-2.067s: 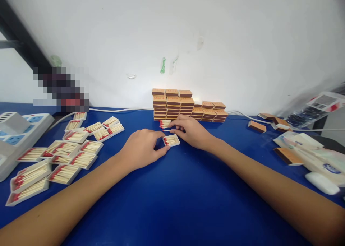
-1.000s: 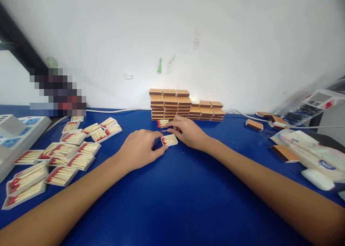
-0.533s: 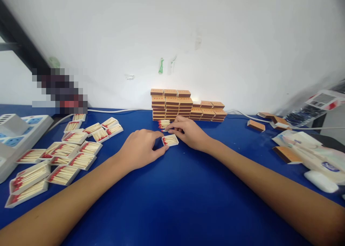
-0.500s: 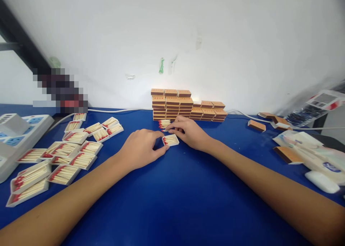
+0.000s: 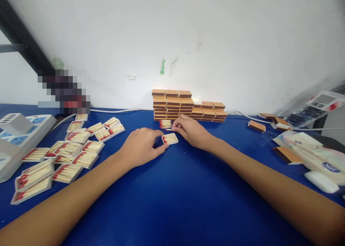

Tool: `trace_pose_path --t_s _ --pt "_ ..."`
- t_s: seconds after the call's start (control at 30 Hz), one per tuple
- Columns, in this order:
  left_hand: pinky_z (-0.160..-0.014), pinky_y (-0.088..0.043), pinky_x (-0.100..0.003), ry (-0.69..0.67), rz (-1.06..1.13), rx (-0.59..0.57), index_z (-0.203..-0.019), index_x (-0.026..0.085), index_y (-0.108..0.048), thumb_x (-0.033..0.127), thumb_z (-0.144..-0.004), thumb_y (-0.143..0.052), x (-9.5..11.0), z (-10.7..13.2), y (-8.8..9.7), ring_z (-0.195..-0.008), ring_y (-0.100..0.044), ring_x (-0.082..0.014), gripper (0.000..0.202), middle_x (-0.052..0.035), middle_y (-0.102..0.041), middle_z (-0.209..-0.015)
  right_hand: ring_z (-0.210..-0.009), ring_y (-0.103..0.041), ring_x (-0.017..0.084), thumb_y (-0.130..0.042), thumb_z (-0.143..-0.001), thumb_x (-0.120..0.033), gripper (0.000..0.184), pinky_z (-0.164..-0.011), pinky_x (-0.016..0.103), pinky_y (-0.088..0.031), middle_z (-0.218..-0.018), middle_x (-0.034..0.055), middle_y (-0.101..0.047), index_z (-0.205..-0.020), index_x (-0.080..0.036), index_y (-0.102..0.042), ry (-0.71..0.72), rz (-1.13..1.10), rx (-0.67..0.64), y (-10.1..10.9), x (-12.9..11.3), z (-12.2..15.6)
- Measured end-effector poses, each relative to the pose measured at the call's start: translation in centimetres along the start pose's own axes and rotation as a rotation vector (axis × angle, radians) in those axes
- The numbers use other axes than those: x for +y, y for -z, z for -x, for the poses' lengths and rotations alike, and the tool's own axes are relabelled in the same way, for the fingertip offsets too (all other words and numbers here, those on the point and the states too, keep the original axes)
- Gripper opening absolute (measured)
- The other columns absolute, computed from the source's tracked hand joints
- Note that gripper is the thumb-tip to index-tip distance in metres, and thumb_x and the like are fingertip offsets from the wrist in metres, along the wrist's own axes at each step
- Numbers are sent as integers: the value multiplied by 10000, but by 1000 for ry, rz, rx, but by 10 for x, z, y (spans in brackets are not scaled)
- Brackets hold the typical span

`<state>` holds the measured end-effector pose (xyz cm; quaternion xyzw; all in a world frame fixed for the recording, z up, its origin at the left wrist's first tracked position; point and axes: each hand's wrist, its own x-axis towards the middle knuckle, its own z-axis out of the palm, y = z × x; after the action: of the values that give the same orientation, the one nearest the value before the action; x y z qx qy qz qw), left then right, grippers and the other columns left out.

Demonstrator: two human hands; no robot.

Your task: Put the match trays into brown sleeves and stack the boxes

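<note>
My left hand (image 5: 141,145) lies on the blue table (image 5: 175,199) with thumb and fingers closed on the left end of a small white tray of red-tipped matches (image 5: 170,138). My right hand (image 5: 192,131) rests just behind that tray, its fingertips pinched on a single match (image 5: 169,129). A loose heap of matches (image 5: 165,124) lies right beyond the fingertips, in front of stacked brown matchbox sleeves (image 5: 172,105).
Several filled white match trays (image 5: 67,152) spread over the left side. A white power strip (image 5: 16,134) sits at the far left edge. Loose brown sleeves (image 5: 257,126) and white packets (image 5: 309,152) lie at the right. A white cable runs along the wall.
My right fingertips have shifted slightly right with a match pinched in them. My left hand has kept its hold on the tray. The view has drifted a little.
</note>
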<state>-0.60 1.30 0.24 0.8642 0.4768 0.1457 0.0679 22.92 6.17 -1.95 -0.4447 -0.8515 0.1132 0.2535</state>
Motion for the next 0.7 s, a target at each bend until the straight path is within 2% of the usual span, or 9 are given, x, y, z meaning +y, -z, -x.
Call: trace_pose_path --t_s 0.1,0.2,0.3,0.43,0.53,0.7 --pt "-584 -325 -306 11 -16 5 -1151 244 -792 489 -942 -658 -1 -1 0 -644 -640 -216 349 -11 -703 -700 -819 -566 188 -615 -1024 -191 88 -756 315 -441 -936 44 -579 -940 -187 -640 42 -20 -13 9 -6 4" --pt "-578 -315 -311 15 -27 9 -1144 243 -796 500 -948 -645 -2 -1 0 -637 -634 -217 357 -17 -705 -707 -814 -571 177 -614 -1026 -202 95 -733 299 -444 -925 35 -583 -938 -198 -648 97 -68 -94 13 -15 9" --pt "-574 -312 -313 8 -25 12 -1111 249 -799 508 -955 -630 -2 -1 0 -635 -632 -215 347 -19 -707 -713 -796 -571 167 -621 -1017 -196 96 -713 292 -443 -931 30 -588 -932 -202 -664 86 -92 -140 13 -21 11" --pt "-580 -329 -315 15 -30 6 -1157 240 -793 506 -950 -642 -2 -1 0 -652 -643 -217 369 -22 -712 -721 -783 -574 174 -638 -1016 -230 108 -719 303 -455 -866 24 -587 -928 -199 -693 92 -144 -54 9 -17 8" --pt "-584 -340 -313 15 -28 3 -1181 241 -790 500 -944 -652 -2 0 0 -656 -649 -216 377 -19 -713 -720 -791 -581 185 -605 -1025 -203 119 -733 319 -461 -875 32 -580 -1015 -188 -722 103 -108 27 4 -7 5" --pt "-582 -340 -308 10 -22 7 -1166 239 -789 496 -948 -646 -2 -1 1 -663 -655 -213 366 -20 -721 -732 -840 -594 202 -586 -1019 -158 215 -756 330 -469 -959 57 -575 -1143 -212 -753 109 -8 -8 -4 4 4"
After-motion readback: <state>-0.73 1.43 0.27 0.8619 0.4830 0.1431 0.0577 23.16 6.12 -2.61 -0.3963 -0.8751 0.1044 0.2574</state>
